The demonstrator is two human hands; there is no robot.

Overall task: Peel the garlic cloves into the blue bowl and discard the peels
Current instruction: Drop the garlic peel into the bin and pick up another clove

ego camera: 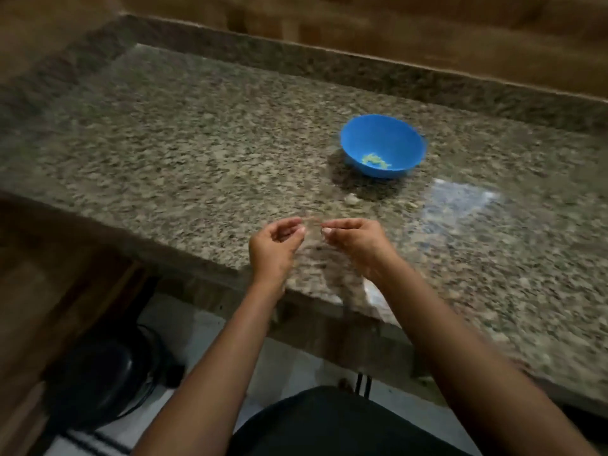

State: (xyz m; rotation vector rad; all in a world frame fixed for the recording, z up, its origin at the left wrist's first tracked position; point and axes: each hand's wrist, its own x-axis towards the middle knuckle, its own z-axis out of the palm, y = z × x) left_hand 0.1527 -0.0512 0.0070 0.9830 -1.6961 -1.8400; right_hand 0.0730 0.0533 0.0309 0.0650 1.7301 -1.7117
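Left hand (274, 240) and right hand (353, 240) nearly meet over the counter (164, 143), fingers curled, likely pinching a peel; too blurred to confirm. Clove (351, 199) lies ahead. Bowl (383, 149) far right holds peeled garlic (375, 160), within reach.

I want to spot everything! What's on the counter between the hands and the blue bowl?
In the head view, one small pale bit, maybe a garlic clove or peel, lies on the granite counter between the hands and the blue bowl. It's too blurry to tell which.
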